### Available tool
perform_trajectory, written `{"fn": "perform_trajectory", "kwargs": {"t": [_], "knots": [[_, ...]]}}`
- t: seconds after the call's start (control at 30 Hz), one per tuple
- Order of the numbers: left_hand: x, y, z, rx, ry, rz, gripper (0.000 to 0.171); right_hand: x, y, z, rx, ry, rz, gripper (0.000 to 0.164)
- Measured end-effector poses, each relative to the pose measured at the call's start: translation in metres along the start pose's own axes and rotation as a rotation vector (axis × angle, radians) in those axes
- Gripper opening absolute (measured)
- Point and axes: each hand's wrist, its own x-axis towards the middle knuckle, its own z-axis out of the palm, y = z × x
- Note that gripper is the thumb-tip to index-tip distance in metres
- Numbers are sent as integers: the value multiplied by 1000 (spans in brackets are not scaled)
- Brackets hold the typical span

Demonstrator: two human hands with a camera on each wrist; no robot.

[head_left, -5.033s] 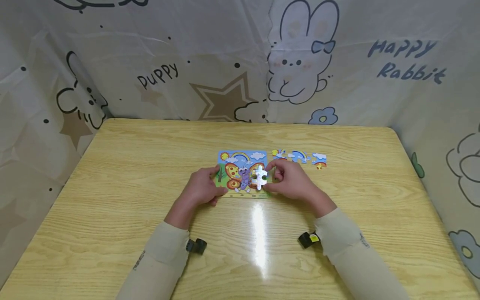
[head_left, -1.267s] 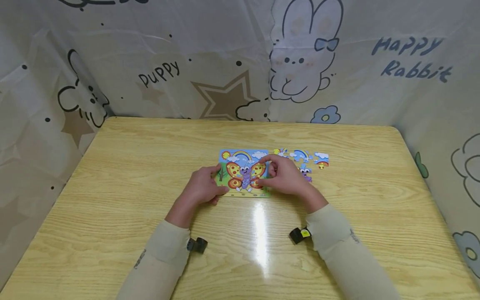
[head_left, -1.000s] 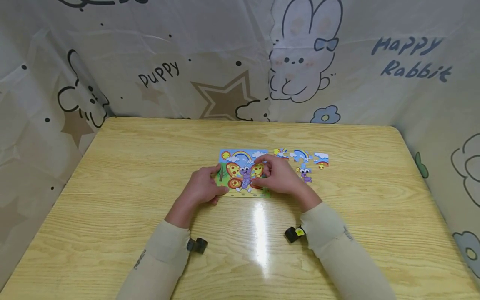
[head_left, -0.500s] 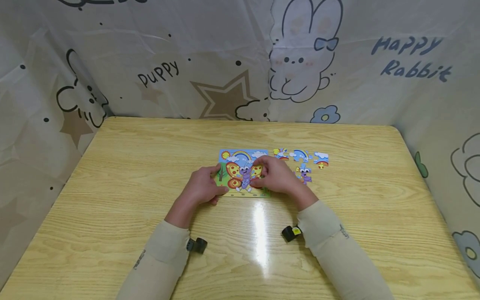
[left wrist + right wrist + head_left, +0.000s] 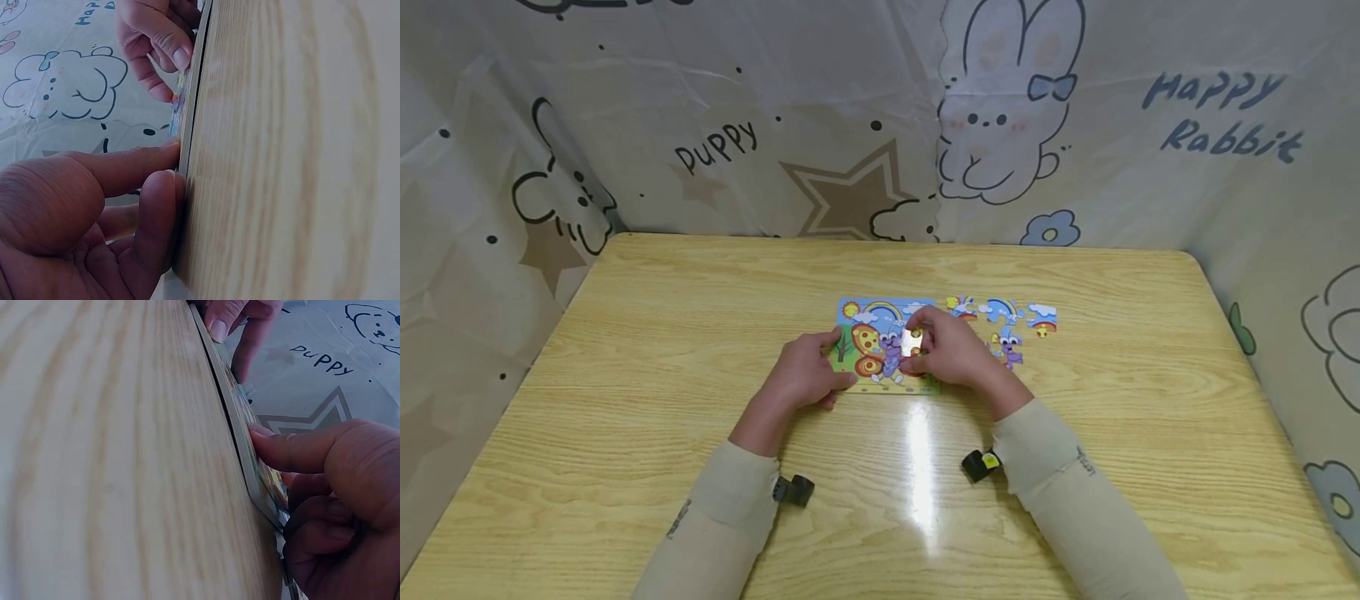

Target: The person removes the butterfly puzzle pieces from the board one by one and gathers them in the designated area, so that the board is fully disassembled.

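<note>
A butterfly jigsaw puzzle board, with sun and rainbow along its top, lies on the table in the head view. My left hand grips its left edge, index finger near the upper corner and thumb on the lower part. Over the butterfly's right wing, my right hand pinches a puzzle piece between thumb and fingers. Light glares off that piece, so its print is washed out. In the right wrist view, the right thumb comes down on the board's face. The left thumb touches the board's edge in the left wrist view.
Several loose puzzle pieces lie right of the board: one with a purple face, a rainbow piece, a cloud piece and a yellow-cornered one. The wood-grain table meets a printed cloth behind.
My right hand has moved left with the piece, from the board's right edge to over the right wing. The purple-faced piece is uncovered. My left hand has stayed at the board's left edge.
</note>
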Motion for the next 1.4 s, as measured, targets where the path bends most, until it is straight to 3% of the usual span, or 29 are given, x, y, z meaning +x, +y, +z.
{"fn": "perform_trajectory", "kwargs": {"t": [0.5,0.77,0.87,1.4], "knots": [[1,1,0,-5,-3,-6,83,-1,1,5,79,84,-4,45],[-1,2,-1,-9,-2,-7,84,-4,1,-2,-143,122,73,66],[-1,2,-1,-10,-5,-4,84,-7,1,-5,-177,108,97,68],[0,0,-1,-6,-6,-4,84,-9,1,-8,-139,72,96,61]]}}
